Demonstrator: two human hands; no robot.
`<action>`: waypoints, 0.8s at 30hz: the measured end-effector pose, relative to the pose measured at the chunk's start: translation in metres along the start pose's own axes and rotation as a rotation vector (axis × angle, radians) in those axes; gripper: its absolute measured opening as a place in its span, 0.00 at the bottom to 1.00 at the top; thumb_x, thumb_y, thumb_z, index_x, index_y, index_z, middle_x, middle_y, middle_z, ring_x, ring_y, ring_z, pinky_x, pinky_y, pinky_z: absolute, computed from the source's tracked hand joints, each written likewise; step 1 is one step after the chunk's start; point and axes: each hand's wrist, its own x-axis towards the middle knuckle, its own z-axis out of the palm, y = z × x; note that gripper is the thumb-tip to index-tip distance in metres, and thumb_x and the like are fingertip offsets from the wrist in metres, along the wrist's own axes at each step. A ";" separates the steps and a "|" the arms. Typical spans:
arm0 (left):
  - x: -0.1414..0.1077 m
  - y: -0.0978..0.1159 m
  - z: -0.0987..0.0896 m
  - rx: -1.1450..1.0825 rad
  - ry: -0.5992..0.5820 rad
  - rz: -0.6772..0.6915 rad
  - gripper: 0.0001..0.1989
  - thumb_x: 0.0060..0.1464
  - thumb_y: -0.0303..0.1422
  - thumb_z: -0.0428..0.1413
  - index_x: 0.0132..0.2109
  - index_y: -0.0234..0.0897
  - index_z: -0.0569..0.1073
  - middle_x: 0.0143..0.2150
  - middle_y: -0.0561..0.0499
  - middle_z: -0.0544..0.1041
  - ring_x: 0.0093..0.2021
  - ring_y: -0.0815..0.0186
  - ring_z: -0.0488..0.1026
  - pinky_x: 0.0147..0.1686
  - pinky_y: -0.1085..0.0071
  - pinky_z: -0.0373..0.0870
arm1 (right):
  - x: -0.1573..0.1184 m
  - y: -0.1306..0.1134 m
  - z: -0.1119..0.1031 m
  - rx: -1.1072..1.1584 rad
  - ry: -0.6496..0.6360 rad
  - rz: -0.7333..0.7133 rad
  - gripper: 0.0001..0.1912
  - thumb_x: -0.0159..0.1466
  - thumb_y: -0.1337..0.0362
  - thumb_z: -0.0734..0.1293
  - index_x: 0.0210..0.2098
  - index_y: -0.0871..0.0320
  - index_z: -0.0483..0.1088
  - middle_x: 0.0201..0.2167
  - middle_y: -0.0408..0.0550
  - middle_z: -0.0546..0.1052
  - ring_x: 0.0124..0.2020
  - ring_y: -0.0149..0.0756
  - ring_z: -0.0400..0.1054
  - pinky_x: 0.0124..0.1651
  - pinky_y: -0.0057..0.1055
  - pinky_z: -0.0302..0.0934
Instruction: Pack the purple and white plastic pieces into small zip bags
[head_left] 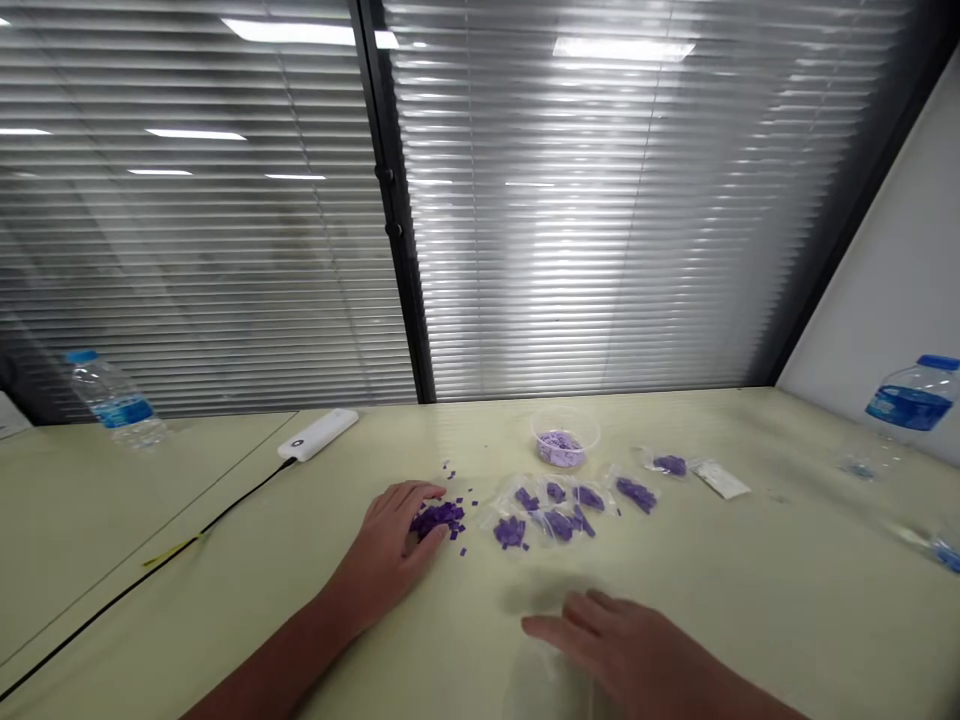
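My left hand (396,540) rests on the table beside a loose pile of small dark purple square pieces (439,518). Its thumb and fingers are apart, cupped around the pile's left side; a few pieces lie scattered near the fingertips. My right hand (607,640) is over the front of the table with its fingers loosely bent and apart, and nothing shows in it. A faint translucent patch shows below it, too blurred to name. Between and beyond the hands lie several clear plastic bags (559,525) with purple pieces in or on them.
A round clear tub (561,445) of light purple pieces stands at the back. To its right lie another small bag of purple pieces (670,465) and a white packet (721,479). A white power bank (319,435) with a black cable and water bottles (116,400) (915,400) flank the area.
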 end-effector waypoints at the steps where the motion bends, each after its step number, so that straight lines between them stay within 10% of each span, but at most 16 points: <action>1: -0.001 0.004 -0.002 -0.006 0.000 0.027 0.17 0.66 0.40 0.53 0.59 0.47 0.70 0.59 0.46 0.73 0.60 0.53 0.68 0.61 0.53 0.64 | -0.001 0.002 0.011 -0.023 -0.072 0.064 0.40 0.56 0.33 0.68 0.65 0.35 0.65 0.46 0.47 0.81 0.42 0.55 0.76 0.42 0.44 0.71; 5: -0.005 0.027 -0.011 -0.037 -0.072 0.172 0.16 0.67 0.38 0.52 0.60 0.47 0.69 0.58 0.46 0.73 0.60 0.54 0.67 0.62 0.54 0.63 | -0.003 0.000 0.035 0.027 -0.154 0.280 0.44 0.60 0.44 0.67 0.72 0.36 0.50 0.44 0.48 0.82 0.37 0.55 0.76 0.35 0.42 0.68; 8: -0.010 0.042 -0.016 -0.068 -0.143 0.227 0.15 0.67 0.38 0.52 0.59 0.47 0.70 0.58 0.48 0.73 0.59 0.56 0.67 0.61 0.56 0.62 | 0.000 -0.016 0.024 0.208 -0.273 0.266 0.40 0.57 0.52 0.70 0.68 0.39 0.59 0.31 0.42 0.81 0.29 0.43 0.73 0.30 0.32 0.60; 12: -0.010 0.045 -0.016 -0.091 -0.169 0.229 0.13 0.66 0.34 0.52 0.56 0.47 0.71 0.55 0.49 0.74 0.57 0.58 0.68 0.59 0.59 0.63 | 0.010 -0.029 -0.007 0.185 -0.015 0.061 0.31 0.54 0.51 0.74 0.57 0.43 0.72 0.42 0.43 0.78 0.40 0.39 0.71 0.43 0.32 0.63; 18: -0.004 0.024 -0.009 -0.055 -0.040 0.158 0.12 0.61 0.28 0.51 0.50 0.44 0.73 0.49 0.49 0.77 0.50 0.58 0.71 0.54 0.59 0.65 | 0.033 -0.031 0.004 -0.164 0.136 0.277 0.32 0.50 0.39 0.73 0.44 0.57 0.73 0.45 0.57 0.74 0.46 0.55 0.67 0.49 0.49 0.62; 24: 0.000 0.010 -0.005 -0.048 -0.014 0.053 0.13 0.56 0.25 0.53 0.47 0.42 0.73 0.47 0.49 0.77 0.49 0.57 0.71 0.52 0.59 0.66 | 0.045 -0.043 0.008 -0.005 0.110 -0.097 0.18 0.57 0.67 0.65 0.48 0.53 0.71 0.45 0.47 0.72 0.47 0.42 0.65 0.51 0.38 0.60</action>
